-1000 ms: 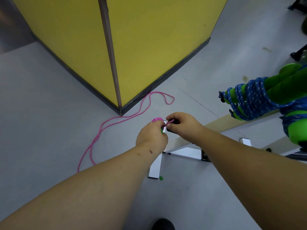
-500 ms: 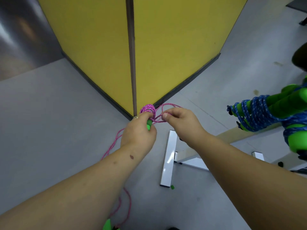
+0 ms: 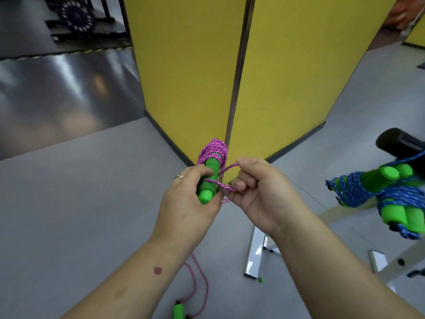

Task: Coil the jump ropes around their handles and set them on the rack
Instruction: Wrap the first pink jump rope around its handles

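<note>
My left hand (image 3: 186, 203) grips a green foam handle (image 3: 208, 183) held up in front of me, its far end wound with pink rope (image 3: 213, 149). A strand of that pink rope crosses the handle and is pinched in my right hand (image 3: 259, 192), just to the right of the handle. The rest of the rope hangs down to the floor (image 3: 202, 286), where the second green handle (image 3: 179, 311) lies between my forearms. At the right edge, two coiled blue ropes with green handles (image 3: 372, 187) sit on the rack (image 3: 400, 143).
A yellow panelled pillar (image 3: 230, 65) stands directly ahead, its corner facing me. The rack's white metal feet (image 3: 254, 256) rest on the grey floor at lower right. A weight plate on a dark stand (image 3: 77, 17) is at the far top left.
Both hands rose from near the floor to chest height with the handle. More pink rope is wound on it, and the loose loops on the floor have been drawn in.
</note>
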A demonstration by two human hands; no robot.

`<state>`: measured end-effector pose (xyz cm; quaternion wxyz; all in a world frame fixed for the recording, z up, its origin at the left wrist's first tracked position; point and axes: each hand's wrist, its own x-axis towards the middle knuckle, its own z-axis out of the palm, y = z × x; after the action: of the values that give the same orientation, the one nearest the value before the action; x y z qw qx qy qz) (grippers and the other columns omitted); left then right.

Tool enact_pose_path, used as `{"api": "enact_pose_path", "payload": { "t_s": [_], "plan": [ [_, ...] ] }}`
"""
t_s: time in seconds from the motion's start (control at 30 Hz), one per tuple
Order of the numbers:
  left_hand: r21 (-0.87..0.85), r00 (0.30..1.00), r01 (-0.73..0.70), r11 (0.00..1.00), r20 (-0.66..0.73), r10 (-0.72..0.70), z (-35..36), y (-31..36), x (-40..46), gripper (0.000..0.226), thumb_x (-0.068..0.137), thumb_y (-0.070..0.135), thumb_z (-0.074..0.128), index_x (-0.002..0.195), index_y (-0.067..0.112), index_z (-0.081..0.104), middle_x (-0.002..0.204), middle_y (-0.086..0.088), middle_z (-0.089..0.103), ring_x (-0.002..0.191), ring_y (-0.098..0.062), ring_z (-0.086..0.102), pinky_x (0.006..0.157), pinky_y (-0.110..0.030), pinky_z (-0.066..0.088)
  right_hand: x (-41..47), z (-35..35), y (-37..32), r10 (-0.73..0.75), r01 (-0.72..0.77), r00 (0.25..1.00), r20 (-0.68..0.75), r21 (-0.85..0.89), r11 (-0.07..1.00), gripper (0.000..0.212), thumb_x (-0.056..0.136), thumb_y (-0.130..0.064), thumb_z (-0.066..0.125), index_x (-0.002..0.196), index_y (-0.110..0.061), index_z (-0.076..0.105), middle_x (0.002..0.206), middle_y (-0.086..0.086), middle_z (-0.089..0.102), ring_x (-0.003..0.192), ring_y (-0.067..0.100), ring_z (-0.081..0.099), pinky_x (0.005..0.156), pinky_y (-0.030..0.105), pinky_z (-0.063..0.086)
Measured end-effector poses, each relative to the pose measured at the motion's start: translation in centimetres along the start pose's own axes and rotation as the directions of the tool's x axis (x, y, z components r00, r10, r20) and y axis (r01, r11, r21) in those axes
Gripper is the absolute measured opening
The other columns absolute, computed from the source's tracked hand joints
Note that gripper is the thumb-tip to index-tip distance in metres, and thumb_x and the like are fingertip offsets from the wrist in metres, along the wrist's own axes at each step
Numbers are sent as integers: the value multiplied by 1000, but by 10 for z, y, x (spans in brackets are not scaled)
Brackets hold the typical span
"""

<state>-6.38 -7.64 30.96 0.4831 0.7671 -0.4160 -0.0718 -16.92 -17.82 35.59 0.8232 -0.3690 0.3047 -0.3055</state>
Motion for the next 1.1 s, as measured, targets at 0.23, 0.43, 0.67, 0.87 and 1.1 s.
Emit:
{"api": "enact_pose_path", "payload": {
  "t_s": [0.23,0.43,0.67,0.87,1.1],
  "plan": [
    [53,990,-139,989,28,138,-35,-5,-25,48,79,1,77,119,28,74,109,15,59,101,4,54,82,2,35,-35,28,5,18,-25,998,57,127,992,13,102,-4,41,102,-7,53,62,2,41,50,13,38,63,33,48],
    [198,981,-192,961,61,183,-49,-16,-19,40,75,1,79,103,28,70,95,13,66,88,-12,56,70,-20,40,-36,40,16,-33,49,998,48,-392,919,26,93,13,52,109,-4,63,85,11,64,51,14,47,55,29,46],
    [279,962,-260,924,-6,272,-49,-19,-14,39,71,2,85,100,27,75,92,8,69,83,-21,59,76,-23,39,-40,44,6,255,-256,967,27,105,961,21,90,13,54,104,7,69,80,14,62,60,16,55,62,28,61],
    [304,965,-255,918,23,261,-46,-14,-14,38,68,6,87,99,25,78,90,6,68,86,-21,56,71,-27,43,-45,34,9,109,-86,994,-7,-665,742,33,78,4,79,106,-8,66,88,8,68,51,14,56,48,24,48],
    [237,948,-313,920,140,286,-39,-11,-14,54,73,14,90,121,35,74,93,11,57,92,-15,43,71,-23,43,-46,23,-5,26,132,989,143,-960,247,46,72,-11,83,100,-35,55,102,-7,60,48,2,45,44,19,40]
  ]
}}
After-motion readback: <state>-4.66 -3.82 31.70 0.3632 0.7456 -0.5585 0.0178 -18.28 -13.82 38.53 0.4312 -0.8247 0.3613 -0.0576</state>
